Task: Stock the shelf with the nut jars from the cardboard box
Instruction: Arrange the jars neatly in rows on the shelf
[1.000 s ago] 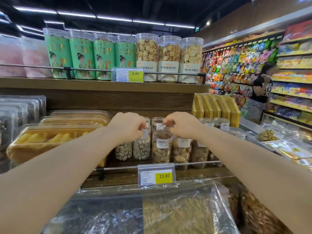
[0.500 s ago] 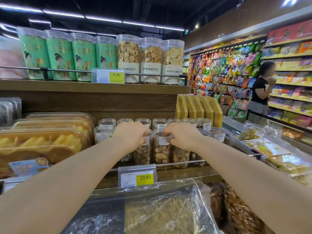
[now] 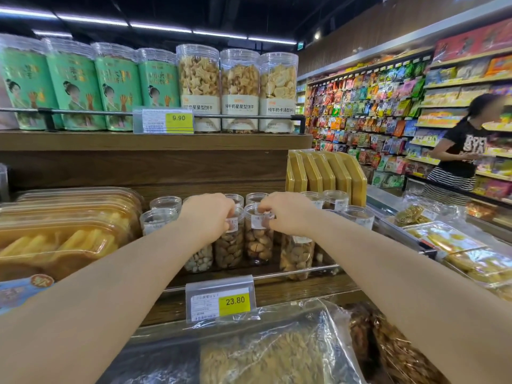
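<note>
Several clear nut jars with white labels stand in rows on the middle wooden shelf [image 3: 291, 289] behind a metal rail. My left hand [image 3: 206, 214] grips the top of one nut jar [image 3: 228, 249] in the front row. My right hand [image 3: 288, 214] pinches the lid of the neighbouring nut jar [image 3: 259, 245] just to its right. Both jars stand upright among the others. The cardboard box is not in view.
Flat tubs of yellow snacks [image 3: 63, 234] fill the shelf's left side. Yellow boxes [image 3: 324, 173] stand at the right. Tall biscuit canisters [image 3: 239, 90] line the upper shelf. A price tag [image 3: 221, 300] hangs on the rail. Bagged goods [image 3: 263, 353] lie below. A person [image 3: 462, 151] stands at the right aisle.
The view has shifted right and closer to the shelf. Both hands have stayed on the tops of the two front jars, which now stand lower on the shelf.
</note>
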A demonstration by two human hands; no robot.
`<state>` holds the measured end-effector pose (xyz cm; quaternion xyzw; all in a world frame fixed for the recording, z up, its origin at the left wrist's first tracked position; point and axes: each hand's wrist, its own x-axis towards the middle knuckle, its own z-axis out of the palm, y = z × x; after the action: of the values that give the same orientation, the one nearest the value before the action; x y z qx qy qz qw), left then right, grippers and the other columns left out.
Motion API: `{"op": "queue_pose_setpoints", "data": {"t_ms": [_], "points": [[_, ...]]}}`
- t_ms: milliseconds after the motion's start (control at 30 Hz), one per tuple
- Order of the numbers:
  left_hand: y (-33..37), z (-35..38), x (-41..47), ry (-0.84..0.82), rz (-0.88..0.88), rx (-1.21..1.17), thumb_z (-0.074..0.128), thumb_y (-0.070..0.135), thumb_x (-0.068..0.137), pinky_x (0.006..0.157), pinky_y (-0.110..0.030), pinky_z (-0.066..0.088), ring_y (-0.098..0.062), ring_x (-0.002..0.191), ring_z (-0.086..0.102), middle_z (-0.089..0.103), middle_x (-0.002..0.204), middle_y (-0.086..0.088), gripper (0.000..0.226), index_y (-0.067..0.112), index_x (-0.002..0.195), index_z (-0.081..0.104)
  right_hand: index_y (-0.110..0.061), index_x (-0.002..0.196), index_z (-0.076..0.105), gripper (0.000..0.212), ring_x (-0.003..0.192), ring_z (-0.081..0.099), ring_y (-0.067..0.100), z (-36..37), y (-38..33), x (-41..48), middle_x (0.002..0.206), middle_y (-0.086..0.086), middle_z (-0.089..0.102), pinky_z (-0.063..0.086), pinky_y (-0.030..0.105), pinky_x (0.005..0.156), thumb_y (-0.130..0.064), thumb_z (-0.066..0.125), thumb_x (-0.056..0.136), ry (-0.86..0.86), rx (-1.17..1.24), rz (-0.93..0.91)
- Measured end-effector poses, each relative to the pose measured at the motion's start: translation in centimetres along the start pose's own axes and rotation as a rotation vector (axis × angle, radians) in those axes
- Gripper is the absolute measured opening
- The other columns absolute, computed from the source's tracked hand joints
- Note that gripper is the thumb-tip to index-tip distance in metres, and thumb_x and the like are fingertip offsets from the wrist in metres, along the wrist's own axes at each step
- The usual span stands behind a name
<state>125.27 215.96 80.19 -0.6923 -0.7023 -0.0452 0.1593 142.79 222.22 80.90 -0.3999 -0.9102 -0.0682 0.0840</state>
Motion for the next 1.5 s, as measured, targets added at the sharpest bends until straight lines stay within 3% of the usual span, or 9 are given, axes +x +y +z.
{"op": "queue_pose_setpoints", "data": {"t_ms": [167,367,500,633,833,967,1100,1333,1500], "points": [[1.5,-0.9,-1.0,0.066,0.011,-0.092,0.057,0.038,0.088,0.087,-0.038,0.049,-0.02,0.112,0.054,0.055,0.121,0.004,0.032,0.03,0.12,0.058,-0.028,0.133,0.053,0.04,0.129,0.045,0.015,-1.2,1.8,-3.8,0.143,-0.004,0.045,0.043,0.036,0.102,-0.032,0.052,0.094,0.084,0.147,0.056],[7.8,-0.4,-3.8,0.162,0.289,-0.2,0.048,0.029,0.09,0.092,-0.04,0.048,-0.019,0.117,0.051,0.056,0.125,0.003,0.041,0.023,0.13,0.053,-0.028,0.137,0.047,0.044,0.129,0.044,0.018,-0.1,5.1,-9.8,0.142,-0.003,0.047,0.042,0.037,0.103,-0.032,0.048,0.093,0.153,0.02,0.213],[11.1,0.8,-4.4,0.173,0.347,-0.115,0.038,0.033,0.097,0.118,-0.036,0.018,-0.018,0.145,0.018,0.019,0.158,0.0,0.058,0.022,0.151,0.018,-0.022,0.149,0.028,0.057,0.14,0.031,0.02,1.7,6.0,-12.8,0.154,-0.001,0.031,0.029,0.035,0.112,-0.03,0.046,0.095,0.194,-0.081,0.231],[12.8,1.5,-4.0,0.106,0.305,-0.071,0.03,0.039,0.1,0.12,-0.038,0.002,-0.017,0.148,0.0,-0.001,0.161,-0.001,0.064,0.018,0.153,0.0,-0.017,0.152,0.018,0.06,0.145,0.021,0.018,2.7,6.7,-13.2,0.158,0.002,0.02,0.021,0.031,0.115,-0.03,0.04,0.097,0.15,-0.11,0.185],[13.0,1.1,-1.7,0.142,0.271,-0.11,0.035,0.032,0.1,0.113,-0.036,0.025,-0.022,0.138,0.033,0.032,0.152,-0.005,0.052,0.015,0.149,0.025,-0.016,0.145,0.036,0.049,0.136,0.039,0.022,2.0,7.1,-11.3,0.149,0.004,0.04,0.03,0.036,0.111,-0.02,0.042,0.096,0.163,-0.097,0.172],[12.1,0.4,0.8,0.161,0.217,-0.23,0.048,0.021,0.097,0.086,-0.032,0.047,-0.02,0.107,0.058,0.061,0.119,-0.001,0.026,0.019,0.121,0.059,-0.016,0.122,0.055,0.03,0.108,0.059,0.027,1.5,7.8,-8.8,0.117,0.005,0.062,0.046,0.035,0.082,-0.012,0.046,0.094,0.168,-0.184,0.157],[11.7,0.0,3.1,0.165,0.181,-0.267,0.058,0.016,0.09,0.083,-0.033,0.049,-0.02,0.095,0.061,0.065,0.101,0.001,0.012,0.023,0.098,0.064,-0.019,0.091,0.054,0.013,0.087,0.062,0.028,0.9,8.1,-6.8,0.095,0.005,0.064,0.039,0.031,0.062,-0.007,0.049,0.092,0.185,-0.229,0.208],[11.2,1.1,4.9,0.174,0.158,-0.279,0.056,0.013,0.089,0.078,-0.033,0.045,-0.021,0.096,0.058,0.06,0.102,0.0,0.009,0.02,0.091,0.062,-0.017,0.098,0.058,0.019,0.084,0.06,0.026,1.5,8.9,-5.1,0.083,0.001,0.055,0.038,0.031,0.061,-0.003,0.047,0.091,0.205,-0.227,0.204],[11.0,0.9,5.3,0.14,0.169,-0.29,0.06,0.023,0.09,0.078,-0.03,0.047,-0.019,0.1,0.058,0.059,0.105,0.001,0.013,0.019,0.102,0.065,-0.02,0.116,0.059,0.024,0.101,0.061,0.027,1.6,10.1,-5.2,0.106,0.003,0.063,0.051,0.036,0.072,-0.018,0.048,0.095,0.174,-0.077,0.19]]}}
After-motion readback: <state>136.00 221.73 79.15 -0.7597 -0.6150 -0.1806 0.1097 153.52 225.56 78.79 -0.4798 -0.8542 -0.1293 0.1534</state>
